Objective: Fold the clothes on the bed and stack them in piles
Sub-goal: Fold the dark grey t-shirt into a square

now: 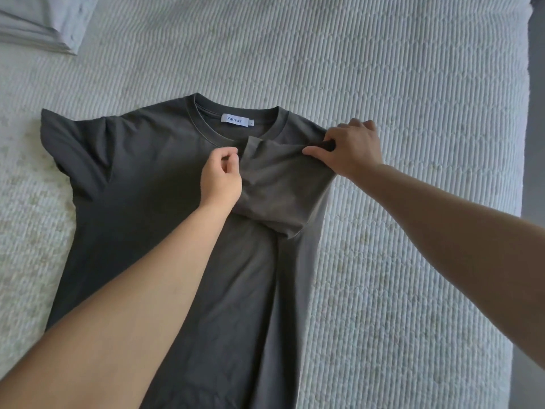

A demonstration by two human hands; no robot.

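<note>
A dark grey short-sleeved cotton T-shirt (141,184) lies spread flat on a bed covered by a pale, ribbed quilted cover (383,84), its round neckline pointing away from the viewer and a small white neck label (235,120) showing inside the collar. The shirt's right side is folded inward over the chest, with the right sleeve (277,184) lying across the front. The right hand (351,149) sits at the right shoulder, thumb and fingers pinching a bunch of the dark fabric there. The left hand (221,175) rests on the middle of the chest just below the collar, fingers loosely curled beside the edge of the folded sleeve; whether it actually grips the cloth cannot be told. The hands are apart. A stack of folded pale grey fabric (41,22) lies at the far left corner.
</note>
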